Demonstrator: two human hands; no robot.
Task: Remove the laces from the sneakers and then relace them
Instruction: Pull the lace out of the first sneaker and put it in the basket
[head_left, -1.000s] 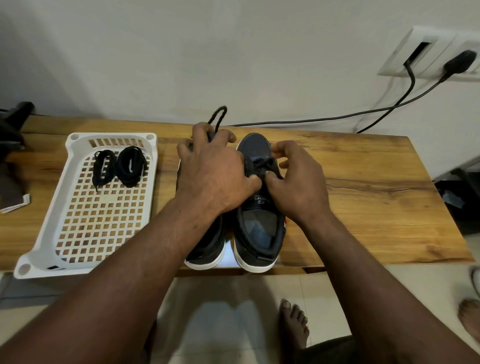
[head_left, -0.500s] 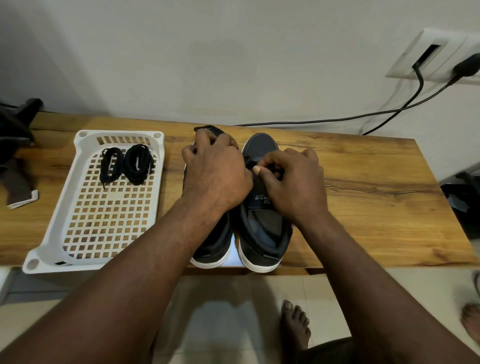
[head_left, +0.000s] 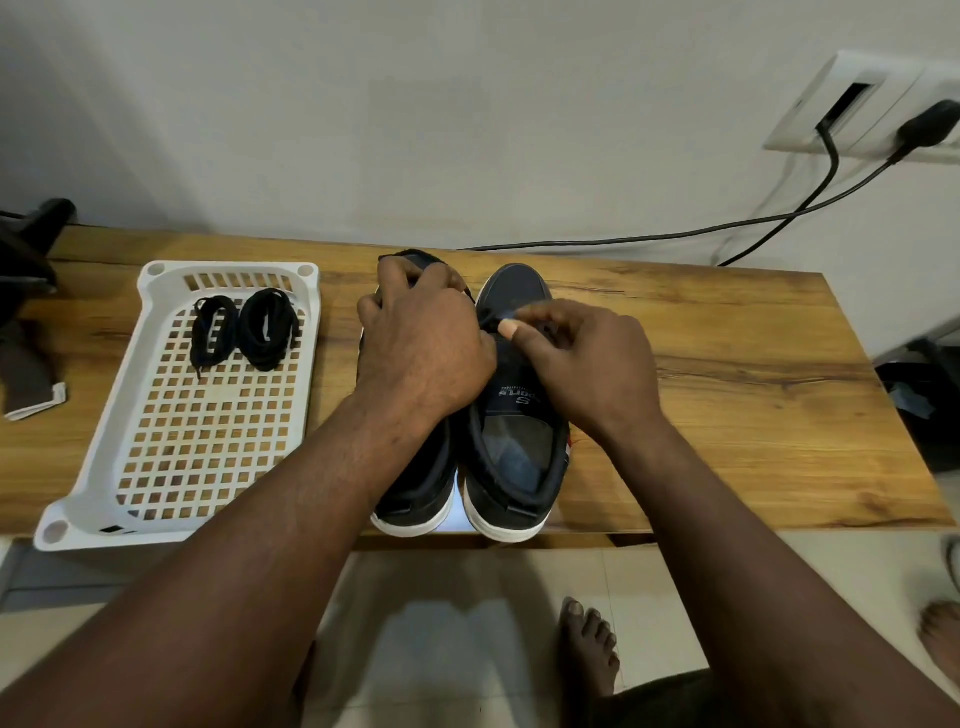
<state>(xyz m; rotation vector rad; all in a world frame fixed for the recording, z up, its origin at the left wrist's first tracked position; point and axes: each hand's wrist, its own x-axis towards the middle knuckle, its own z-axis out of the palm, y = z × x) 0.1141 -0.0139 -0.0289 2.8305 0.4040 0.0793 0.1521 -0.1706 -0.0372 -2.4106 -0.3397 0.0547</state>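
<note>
— How far along is the person?
— On the surface (head_left: 727, 395), the basket (head_left: 83, 499) holds two coiled laces (head_left: 244, 332). The left hand (head_left: 421, 353) curls its fingers (head_left: 397, 270) over the left sneaker (head_left: 415, 493). The right hand (head_left: 587, 369) pinches a lace (head_left: 489, 323) on the right sneaker (head_left: 514, 462). Probably mid-lacing, with much left.

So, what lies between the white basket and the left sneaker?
In the head view, only a bare strip of the wooden table lies between the white basket and the left sneaker; the left forearm crosses above its near end.

Head-worn, single wide view. Looked forward and down over table (head_left: 727, 441) from near edge, close, toward wall (head_left: 415, 104).
</note>
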